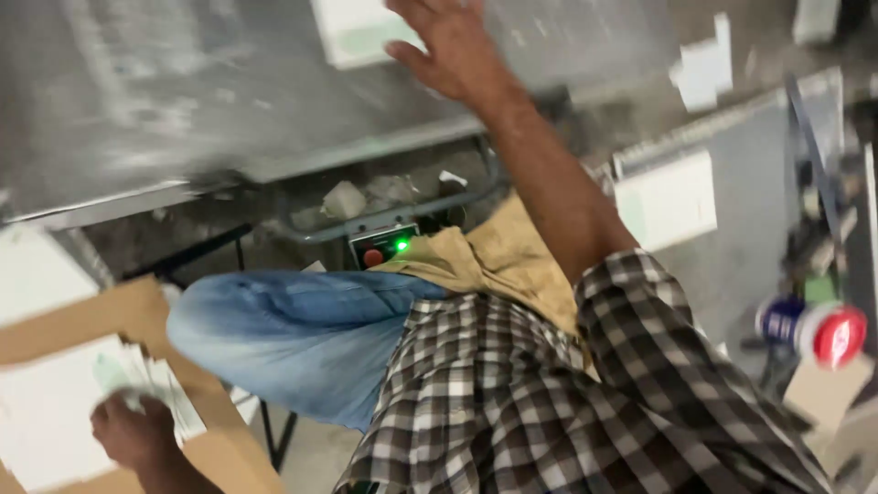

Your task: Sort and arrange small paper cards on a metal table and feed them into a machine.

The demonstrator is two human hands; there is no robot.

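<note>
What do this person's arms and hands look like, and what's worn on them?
Both hands are bare, with no gloves. The right hand shows no ring or watch; its forearm is bare up to a rolled checked sleeve in dark and pale squares. Only the back of the left hand and its bare wrist show, blurred.

Even daylight, heavy motion blur — edges smeared, soft shadows

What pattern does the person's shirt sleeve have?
A dark and white check, on the shirt sleeve in the head view.
</note>
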